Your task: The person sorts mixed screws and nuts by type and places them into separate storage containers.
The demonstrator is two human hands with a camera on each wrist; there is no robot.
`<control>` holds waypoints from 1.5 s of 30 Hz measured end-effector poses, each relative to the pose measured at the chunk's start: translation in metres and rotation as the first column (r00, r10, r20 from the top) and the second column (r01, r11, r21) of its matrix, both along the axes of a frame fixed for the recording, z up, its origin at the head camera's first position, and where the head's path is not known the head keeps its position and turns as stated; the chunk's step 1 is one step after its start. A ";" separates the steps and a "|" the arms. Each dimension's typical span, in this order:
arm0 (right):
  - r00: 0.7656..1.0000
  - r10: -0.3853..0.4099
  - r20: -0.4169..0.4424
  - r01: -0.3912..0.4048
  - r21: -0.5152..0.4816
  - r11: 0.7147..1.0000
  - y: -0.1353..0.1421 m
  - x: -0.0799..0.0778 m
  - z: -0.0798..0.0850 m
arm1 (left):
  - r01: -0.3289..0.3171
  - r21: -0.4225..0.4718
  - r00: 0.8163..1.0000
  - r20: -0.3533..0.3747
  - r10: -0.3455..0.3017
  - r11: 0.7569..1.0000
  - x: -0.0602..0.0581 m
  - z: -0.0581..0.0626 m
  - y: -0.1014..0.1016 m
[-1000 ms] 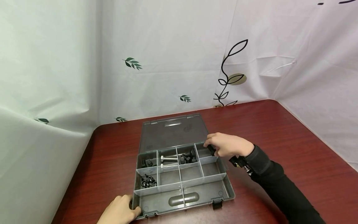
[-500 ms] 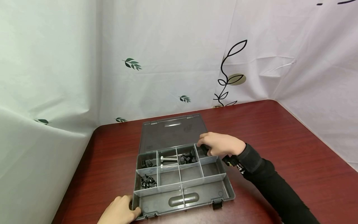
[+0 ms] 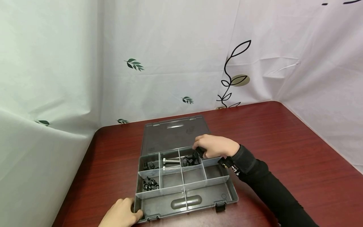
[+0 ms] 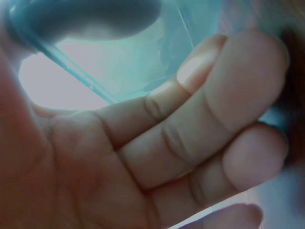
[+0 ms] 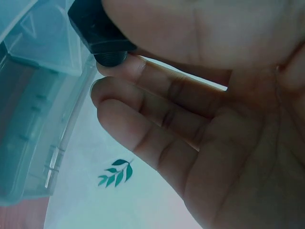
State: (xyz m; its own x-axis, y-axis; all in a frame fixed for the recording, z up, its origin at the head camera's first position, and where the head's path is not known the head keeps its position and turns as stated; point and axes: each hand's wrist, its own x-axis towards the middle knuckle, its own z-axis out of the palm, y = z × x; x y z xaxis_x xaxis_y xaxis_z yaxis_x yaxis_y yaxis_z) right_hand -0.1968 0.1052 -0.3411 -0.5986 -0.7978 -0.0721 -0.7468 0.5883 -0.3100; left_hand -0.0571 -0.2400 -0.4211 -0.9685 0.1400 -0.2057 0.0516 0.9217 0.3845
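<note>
A grey compartment box [image 3: 207,195] lies on the table with its lid folded back. My left hand [image 3: 121,212] grips its near left corner, with the thumb at the front edge and the fingers along the left wall. Over the back right compartments, my right hand [image 3: 216,145] pinches a black hex bolt [image 5: 97,28] between thumb and index finger. The bolt's threaded end shows in the right wrist view, while the other fingers [image 5: 126,121] extend beside it. Just left of this hand, several black parts [image 3: 190,160] lie in the third back compartment.
A silver bolt [image 3: 171,161] lies in the second back compartment. Small black parts [image 3: 150,165] fill part of the back left one, and black ring-ended pieces [image 3: 150,183] lie in front of them. The grey lid [image 3: 177,135] extends behind the box. White curtains [image 3: 170,63] surround the table.
My right hand has moved left with the black bolt, from the box's right edge across the back right compartment toward the third one. The left hand and the box have stayed put.
</note>
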 end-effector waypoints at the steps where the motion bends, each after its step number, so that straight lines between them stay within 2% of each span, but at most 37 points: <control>1: 1.000 0.007 0.000 -0.007 0.002 1.000 -0.001 0.000 0.000 | 0.004 0.004 1.000 -0.004 -0.004 1.000 0.000 0.000 0.000; 12: 0.999 0.042 0.000 -0.042 0.011 0.999 -0.018 -0.003 0.002 | 0.023 0.020 0.999 -0.029 -0.023 1.000 0.001 0.000 -0.001; 27: 0.998 0.056 0.032 -0.057 0.023 0.998 -0.030 -0.005 0.003 | 0.028 0.026 0.999 -0.018 -0.027 0.999 0.002 0.001 -0.002; 34: 0.999 0.028 -0.020 -0.028 0.023 0.999 -0.028 -0.007 0.002 | 0.029 0.028 1.000 -0.012 -0.029 0.999 0.001 0.002 -0.002; 45: 1.000 0.004 0.003 -0.004 0.023 1.000 -0.022 -0.006 0.004 | 0.017 0.017 1.000 -0.006 -0.016 1.000 0.001 0.001 -0.001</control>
